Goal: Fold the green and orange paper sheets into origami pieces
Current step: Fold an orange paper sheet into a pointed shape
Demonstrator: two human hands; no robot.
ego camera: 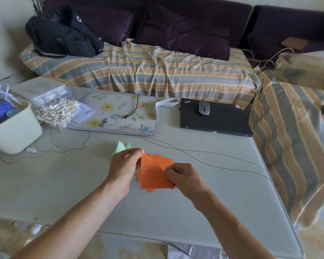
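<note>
Orange paper (pixel 153 174) is sitting between my two hands, a small fan of sheets held just above the grey table (pixel 223 184), and I am holding it from both sides at once. My left hand (pixel 124 168) is pinching the upper left edge, thumb and forefinger closed on the top corner, while my right hand (pixel 183 177) is curling over the right edge, fingers closed on the paper near the middle of that side. The front sheet is running long from its far corner down toward me, tilted slightly, so its length is lying across the gap between my hands rather than along either palm. Other orange sheets are peeking out behind it at the upper right and the lower left.

Green paper (pixel 122 147) is showing beyond my left knuckles, a pale folded piece with pointed tips. It is lying closer to my left hand than my right, and I cannot tell whether my left fingers are touching it or whether it is resting on the table.

Judging from this, I am about to separate or crease the front orange sheet, and the right hand is better placed to pull it free.
</note>
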